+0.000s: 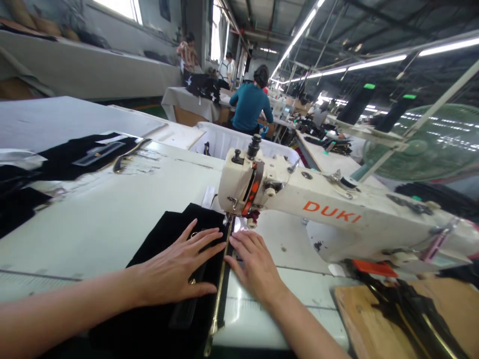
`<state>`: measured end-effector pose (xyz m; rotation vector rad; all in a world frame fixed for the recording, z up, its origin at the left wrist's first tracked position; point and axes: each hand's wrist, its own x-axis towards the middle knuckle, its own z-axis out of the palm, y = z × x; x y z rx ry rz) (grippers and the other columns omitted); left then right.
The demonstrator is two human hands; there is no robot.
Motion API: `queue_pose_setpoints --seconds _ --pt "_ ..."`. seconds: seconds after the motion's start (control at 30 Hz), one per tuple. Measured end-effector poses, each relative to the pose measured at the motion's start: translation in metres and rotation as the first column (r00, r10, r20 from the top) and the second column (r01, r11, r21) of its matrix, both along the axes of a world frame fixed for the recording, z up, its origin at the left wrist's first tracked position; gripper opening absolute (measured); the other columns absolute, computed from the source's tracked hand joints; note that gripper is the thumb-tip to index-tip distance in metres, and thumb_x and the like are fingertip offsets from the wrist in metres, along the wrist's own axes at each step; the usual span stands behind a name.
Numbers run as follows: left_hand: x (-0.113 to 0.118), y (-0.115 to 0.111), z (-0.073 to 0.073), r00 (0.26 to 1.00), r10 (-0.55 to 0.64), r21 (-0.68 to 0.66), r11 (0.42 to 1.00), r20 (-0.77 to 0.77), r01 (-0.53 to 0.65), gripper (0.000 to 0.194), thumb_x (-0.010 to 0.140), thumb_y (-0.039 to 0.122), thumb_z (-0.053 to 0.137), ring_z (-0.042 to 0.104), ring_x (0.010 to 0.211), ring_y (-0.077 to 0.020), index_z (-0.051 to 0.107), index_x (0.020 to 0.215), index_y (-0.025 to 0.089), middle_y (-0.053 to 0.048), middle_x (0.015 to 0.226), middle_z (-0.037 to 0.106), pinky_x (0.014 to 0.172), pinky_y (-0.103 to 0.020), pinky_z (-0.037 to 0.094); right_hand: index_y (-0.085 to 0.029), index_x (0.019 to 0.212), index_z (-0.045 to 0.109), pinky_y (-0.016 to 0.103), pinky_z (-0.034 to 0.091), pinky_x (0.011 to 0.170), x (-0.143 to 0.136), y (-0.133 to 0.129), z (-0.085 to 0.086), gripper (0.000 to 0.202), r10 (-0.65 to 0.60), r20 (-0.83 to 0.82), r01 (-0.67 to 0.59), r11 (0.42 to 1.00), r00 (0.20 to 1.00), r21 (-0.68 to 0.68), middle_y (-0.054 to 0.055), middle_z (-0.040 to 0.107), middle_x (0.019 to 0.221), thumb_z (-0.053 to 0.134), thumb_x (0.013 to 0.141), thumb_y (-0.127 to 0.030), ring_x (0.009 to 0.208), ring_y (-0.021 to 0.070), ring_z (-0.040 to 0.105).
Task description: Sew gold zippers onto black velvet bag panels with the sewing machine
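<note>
Head view shows the left hand spread on soft-looking black cloth, right hand close-fingered along a pliable-looking gold zipper, best held edgewise.

Garment sewing workshop, industrial sewing machine lettered DUKI on a pale worktable, dark thread cones, stacked black cloth pieces, long strip lights overhead, people among cloth-covered tables beyond.
</note>
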<state>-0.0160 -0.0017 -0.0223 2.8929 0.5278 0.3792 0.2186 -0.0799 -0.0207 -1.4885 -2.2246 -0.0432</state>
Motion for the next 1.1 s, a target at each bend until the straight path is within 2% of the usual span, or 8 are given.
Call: queue_pose_setpoints --seconds 0.2,0.37,0.53,0.77,0.87,1.0,1.1 --pt "0.0005 -0.0003 -0.0004 1.000 -0.008 0.011 1.000 0.004 0.008 0.080 0.091 0.055 0.067 0.038 0.148 -0.0363 0.034 0.158 0.026 -0.015 0.159 0.043 0.121 -0.070 0.016 -0.013 0.130 0.063 0.051 0.046 0.112 -0.0015 -0.0003 -0.0023 0.038 0.011 -0.020 -0.010 0.999 1.000 0.041 0.012 0.068 0.128 0.070 0.095 -0.027 0.122 0.0293 0.059" --pt "-0.0001 -0.0002 -0.0024 0.999 -0.012 0.017 1.000 0.045 0.011 0.097 0.089 0.055 0.069 0.036 0.149 -0.0342 0.018 0.163 0.020 -0.017 0.161 0.039 0.125 -0.063 0.013 -0.012 0.129 0.063 0.051 0.047 0.111 -0.0016 0.0007 -0.0045 0.039 0.016 -0.025 -0.015 0.999 1.000 0.040 0.013 0.068 0.128 0.071 0.093 -0.025 0.121 0.0304 0.059" --pt "0.0002 0.0007 -0.0028 1.000 -0.015 0.034 0.999 0.009 0.014 0.093 0.091 0.062 0.064 0.033 0.150 -0.0348 0.022 0.163 0.021 -0.016 0.163 0.034 0.124 -0.064 0.014 -0.011 0.129 0.062 0.051 0.047 0.112 -0.0019 0.0007 -0.0039 0.039 0.019 -0.022 -0.019 0.999 1.000 0.032 0.013 0.067 0.129 0.071 0.093 -0.025 0.121 0.0306 0.059" --pt "0.0029 0.0015 -0.0024 1.000 -0.015 0.006 1.000 -0.007 0.015 0.092 0.090 0.065 0.064 0.035 0.150 -0.0339 0.025 0.162 0.022 -0.014 0.162 0.039 0.125 -0.064 0.010 -0.011 0.130 0.062 0.050 0.045 0.114 -0.0026 0.0001 -0.0042 0.038 0.011 -0.016 -0.010 1.000 1.000 0.014 0.013 0.067 0.129 0.069 0.095 -0.026 0.122 0.0293 0.057" --pt "0.0041 0.0020 -0.0023 1.000 -0.015 -0.005 1.000 -0.013 0.015 0.090 0.091 0.066 0.061 0.035 0.150 -0.0349 0.026 0.161 0.022 -0.015 0.162 0.039 0.124 -0.067 0.012 -0.012 0.141 0.054 0.049 0.046 0.112 -0.0029 0.0010 -0.0017 0.049 -0.006 0.001 0.006 1.000 1.000 -0.018 0.012 0.064 0.131 0.068 0.095 -0.024 0.123 0.0287 0.055" --pt "0.0053 0.0011 -0.0002 1.000 -0.003 -0.024 1.000 0.017 0.003 0.092 0.087 0.064 0.067 0.038 0.148 -0.0361 0.030 0.160 0.023 -0.015 0.160 0.042 0.124 -0.066 0.015 -0.017 0.146 0.051 0.048 0.050 0.107 -0.0033 0.0020 0.0012 0.052 -0.041 0.052 0.043 0.998 0.998 -0.051 0.012 0.062 0.132 0.065 0.097 -0.026 0.121 0.0289 0.054" --pt "0.0048 -0.0009 0.0013 1.000 0.003 -0.027 1.000 0.029 -0.002 0.093 0.084 0.061 0.072 0.039 0.147 -0.0362 0.032 0.159 0.023 -0.016 0.159 0.044 0.124 -0.065 0.016 -0.018 0.145 0.053 0.049 0.046 0.112 -0.0037 0.0017 0.0005 0.048 -0.051 0.068 0.054 0.998 0.996 -0.035 0.010 0.059 0.141 0.062 0.099 -0.029 0.128 0.0296 0.051"
